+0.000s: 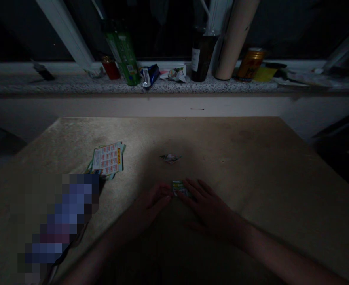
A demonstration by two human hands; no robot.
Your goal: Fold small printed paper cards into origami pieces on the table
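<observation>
In dim light both my hands rest low on a beige table (251,166). My left hand (149,209) and my right hand (207,206) meet at a small folded green printed paper (179,188). The fingertips of both hands press on it, the fingers of the right hand lying flat and stretched. Just beyond it lies a small folded paper piece (170,158). A stack of printed sheets with red squares (107,158) lies to the left.
A blurred-out bluish patch (61,221) covers the table's near left. Behind the table a granite sill (73,83) carries a green bottle (124,55), a dark bottle (201,55), a cardboard tube (234,39), a gold can (250,65), a red jar (110,67) and wrappers.
</observation>
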